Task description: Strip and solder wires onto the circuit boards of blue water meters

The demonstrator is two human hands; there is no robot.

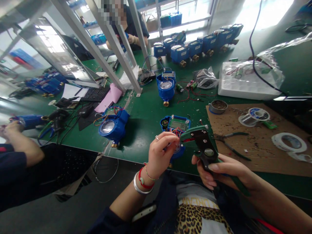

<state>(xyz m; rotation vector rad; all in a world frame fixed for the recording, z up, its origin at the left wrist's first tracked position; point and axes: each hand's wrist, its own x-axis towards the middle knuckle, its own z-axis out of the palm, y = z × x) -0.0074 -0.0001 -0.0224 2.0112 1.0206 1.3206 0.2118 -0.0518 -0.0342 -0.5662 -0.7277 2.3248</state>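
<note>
My right hand [219, 172] is wrapped around the handles of a green and black wire stripper [206, 146], whose jaw end points left. At the jaws, the thumb and fingers of my left hand [162, 151] are pinched together on what looks like a thin wire, mostly hidden by the fingertips. Below and behind them sits a blue water meter [177, 123] with its cover off, showing a circuit board, a small display and red wires [179, 131]. My left hand hides part of the meter's round body.
Other blue meters stand to the left [113, 125], behind [166, 86] and in a back row [195, 48]. On the right, a cardboard sheet [234, 126] carries pliers [234, 144], a solder spool [254, 117], tape [290, 143] and a tin [218, 106]. Metal posts rise at left; co-workers sit beyond.
</note>
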